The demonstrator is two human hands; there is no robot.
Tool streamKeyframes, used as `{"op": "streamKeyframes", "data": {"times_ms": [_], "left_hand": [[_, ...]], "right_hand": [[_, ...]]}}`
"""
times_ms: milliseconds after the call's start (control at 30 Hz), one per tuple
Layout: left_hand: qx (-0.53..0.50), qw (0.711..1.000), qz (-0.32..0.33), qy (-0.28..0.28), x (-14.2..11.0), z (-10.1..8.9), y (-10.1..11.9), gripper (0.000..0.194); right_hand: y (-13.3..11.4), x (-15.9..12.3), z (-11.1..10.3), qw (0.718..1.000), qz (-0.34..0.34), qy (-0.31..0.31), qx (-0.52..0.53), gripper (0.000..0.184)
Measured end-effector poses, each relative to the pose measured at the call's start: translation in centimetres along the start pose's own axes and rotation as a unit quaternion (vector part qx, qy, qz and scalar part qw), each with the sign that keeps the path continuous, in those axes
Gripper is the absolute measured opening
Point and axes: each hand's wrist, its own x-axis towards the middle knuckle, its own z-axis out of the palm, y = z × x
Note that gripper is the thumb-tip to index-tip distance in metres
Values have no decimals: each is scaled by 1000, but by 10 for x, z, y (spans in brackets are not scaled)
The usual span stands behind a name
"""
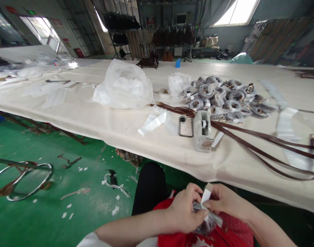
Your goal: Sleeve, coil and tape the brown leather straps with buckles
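Both hands work low over my lap, below the table's front edge. My left hand [185, 209] is closed round a small coiled bundle wrapped in clear plastic [207, 219]. My right hand [225, 200] pinches a white strip of tape or paper [205, 196] against the top of that bundle. On the table above stands a grey tape dispenser [202, 131], beside a pile of several similar plastic-wrapped coils [223, 97]. Long brown leather straps [262, 142] run from the dispenser to the right.
A cream cloth covers the long table [100, 118]. A white plastic bag [123, 84] and loose white strips [153, 122] lie on it. The green floor [56, 178] holds scraps and metal hoops [23, 176]. Racks of bags stand far behind.
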Motion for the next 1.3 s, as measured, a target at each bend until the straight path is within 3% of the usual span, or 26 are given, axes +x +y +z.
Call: {"op": "streamKeyframes", "data": {"times_ms": [133,233,333,400,467,533,667,800,967,1200,1300], "left_hand": [[5,1000,-5,-3,-2,-1,7,41],[25,1000,-11,-3,2,-3,8,42],[66,996,-35,-46,9,-7,5,32],[75,991,-67,-93,14,-10,2,19],[26,989,-107,-103,18,-10,-3,16],[-74,983,-155,-66,20,-8,-9,20],[-268,936,-228,-10,20,-3,-16,40],[-362,904,-227,7,16,-2,-16,34],[-351,919,-180,-8,10,-6,-16,43],[-378,906,-188,11,9,-6,-14,52],[-381,903,-197,12,9,-5,-14,54]], "right_hand": [[-2,-1,-1,1000,1,-19,2,23],[-5,-2,3,993,-43,43,-100,19],[-10,-6,10,936,-92,134,-312,16],[-13,-10,14,898,-110,139,-403,16],[-11,-13,19,883,-123,112,-439,25],[-4,-16,24,872,-141,96,-459,39],[14,-18,34,842,-158,119,-502,60],[25,-18,40,844,-128,133,-503,57],[38,-17,43,864,-123,168,-458,54],[51,-12,50,862,-162,207,-433,54],[49,-11,50,883,-176,216,-377,54]]}}
